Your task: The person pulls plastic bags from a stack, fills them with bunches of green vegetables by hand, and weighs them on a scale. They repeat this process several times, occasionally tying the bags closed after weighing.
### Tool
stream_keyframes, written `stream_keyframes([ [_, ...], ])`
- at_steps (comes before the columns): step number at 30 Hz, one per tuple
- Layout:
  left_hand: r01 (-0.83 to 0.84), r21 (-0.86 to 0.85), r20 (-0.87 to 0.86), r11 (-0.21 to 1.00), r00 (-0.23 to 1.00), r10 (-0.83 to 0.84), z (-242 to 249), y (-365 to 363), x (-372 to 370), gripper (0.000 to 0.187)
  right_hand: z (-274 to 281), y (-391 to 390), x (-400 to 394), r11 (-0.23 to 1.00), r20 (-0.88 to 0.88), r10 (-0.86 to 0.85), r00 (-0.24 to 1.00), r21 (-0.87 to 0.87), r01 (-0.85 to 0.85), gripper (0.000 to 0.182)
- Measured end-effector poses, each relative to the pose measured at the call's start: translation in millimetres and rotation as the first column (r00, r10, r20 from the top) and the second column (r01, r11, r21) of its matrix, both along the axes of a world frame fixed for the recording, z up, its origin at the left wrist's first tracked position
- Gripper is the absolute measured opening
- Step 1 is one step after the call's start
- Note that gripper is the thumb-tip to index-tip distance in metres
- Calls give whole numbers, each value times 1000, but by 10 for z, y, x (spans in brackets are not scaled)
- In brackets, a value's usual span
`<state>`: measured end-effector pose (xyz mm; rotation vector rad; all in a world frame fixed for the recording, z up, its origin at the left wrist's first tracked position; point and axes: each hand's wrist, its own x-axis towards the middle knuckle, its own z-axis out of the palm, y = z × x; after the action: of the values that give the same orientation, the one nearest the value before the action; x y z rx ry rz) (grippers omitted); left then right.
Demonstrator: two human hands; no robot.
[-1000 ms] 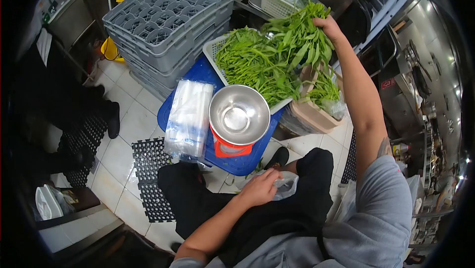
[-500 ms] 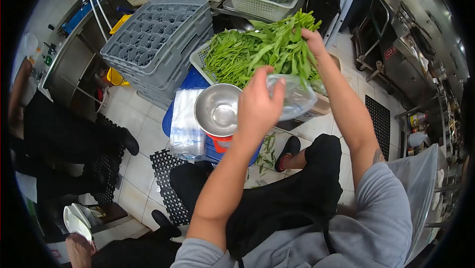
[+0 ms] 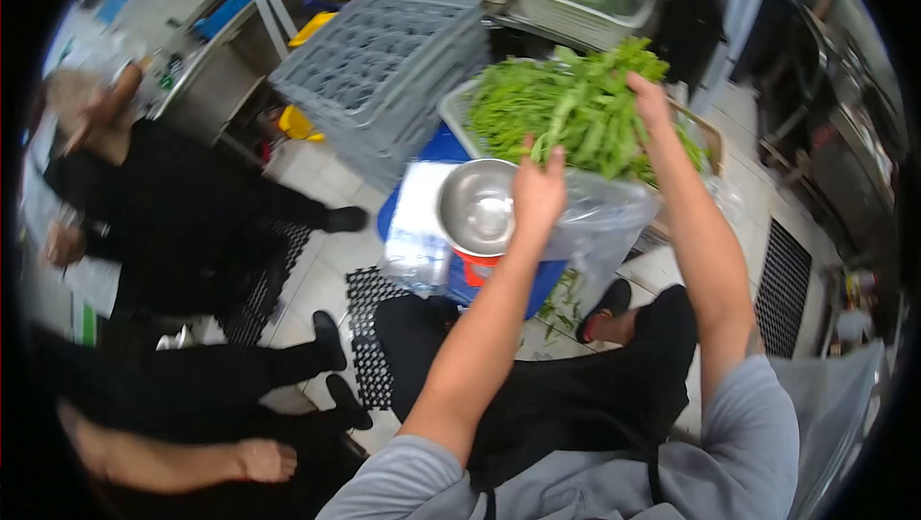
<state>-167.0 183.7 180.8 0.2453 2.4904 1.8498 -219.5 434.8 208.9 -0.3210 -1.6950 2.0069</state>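
A large bunch of leafy greens is raised over the basket of greens. My right hand grips it at the upper right end. At its lower left, my left hand touches the leaves with its fingers curled, thumb up; what its fingers hold is partly hidden. A clear plastic bag hangs beside and below my left hand. The steel bowl sits on a red-orange scale, just left of that hand. A stack of clear bags lies left of the bowl.
Grey racks are stacked at the back left. Pale baskets line the back. A co-worker in black stands at the left, and another person's forearm shows at the lower left. Black mats lie on the tiled floor.
The view has swung left, bringing more of the co-workers in. My left hand has come up against the greens. The plastic bag now hangs lower and more spread out.
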Motion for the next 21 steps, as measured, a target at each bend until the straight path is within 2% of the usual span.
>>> stream_keyframes([
  [2, -82, -95, -157, 992, 985, 66, 418, -86, -4, 59, 239, -242, 119, 997, -59, 57, 997, -48, -60, 23],
  [4, -90, -183, -264, 979, 964, 39, 680, -131, -76, 52, 300, -319, 142, 998, 2, 34, 999, 49, -34, 26],
  [7, -75, -422, -304, 904, 951, -63, 891, -87, -317, 47, 209, -364, 77, 986, 7, 43, 999, 163, -44, 29],
  [8, -51, -490, -322, 870, 938, -126, 892, -33, -435, 47, 167, -420, 92, 978, 36, -13, 999, 208, 6, 29],
  [9, 0, -481, -273, 877, 950, -150, 927, 25, -514, 46, 44, -400, 30, 963, 89, -35, 995, 270, 10, 26],
  [10, 26, -511, -292, 859, 935, -202, 920, 72, -600, 44, 136, -545, 108, 967, 118, -13, 993, 254, -17, 25],
  [11, 38, -541, -320, 840, 915, -248, 895, 111, -618, 41, 195, -674, 197, 988, 97, 59, 994, 139, -72, 26],
  [12, 67, -564, -300, 823, 912, -280, 896, 154, -619, 39, 217, -783, 242, 996, 90, 33, 995, 75, -40, 27],
  [15, 110, -613, -265, 782, 904, -335, 866, 208, -646, 35, 36, -796, 189, 981, 32, 181, 983, -76, -179, 31],
  [18, 124, -613, -255, 780, 904, -344, 726, 255, -693, 32, -1, -736, 266, 957, 38, 276, 960, -99, -272, 32],
  [20, 132, -633, -226, 763, 911, -345, 658, 280, -731, 30, 51, -814, 364, 933, -81, 299, 951, -186, -309, 35],
  [21, 129, -630, -268, 766, 889, -371, 657, 274, -714, 28, 86, -876, 393, 916, -139, 305, 942, -226, -330, 36],
])
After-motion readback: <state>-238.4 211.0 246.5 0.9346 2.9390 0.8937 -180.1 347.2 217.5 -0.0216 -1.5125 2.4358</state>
